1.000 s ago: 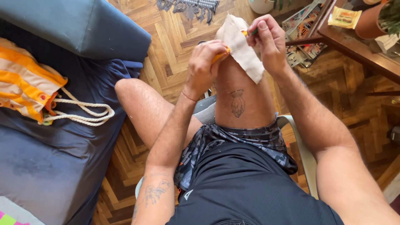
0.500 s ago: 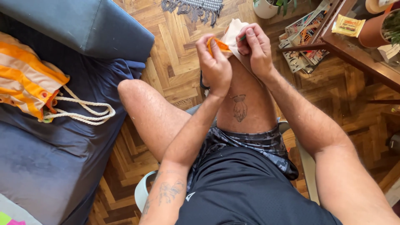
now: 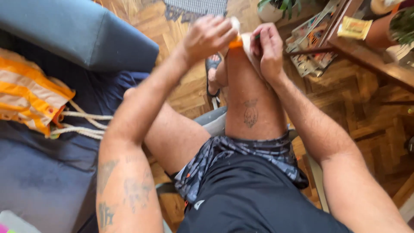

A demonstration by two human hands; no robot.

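I sit with my right knee raised, and both hands meet on top of it. My left hand [image 3: 209,36] pinches a small orange object [image 3: 236,42] against the knee. My right hand [image 3: 268,48] holds a white cloth [image 3: 246,43] pressed on the knee, with a thin dark-tipped tool between its fingers. Most of the cloth is hidden behind the two hands. A tattoo shows on the thigh below them.
A dark blue sofa [image 3: 39,172] with a grey cushion [image 3: 82,39] lies to the left, and an orange-and-white striped bag [image 3: 28,97] with rope handles rests on it. A wooden table [image 3: 371,56], magazines [image 3: 312,47] and a potted plant [image 3: 280,8] stand at upper right on parquet floor.
The hands have come closer together over the knee. The white cloth, earlier held up and spread, is now bunched and mostly covered by the hands. The view has tilted nearer.
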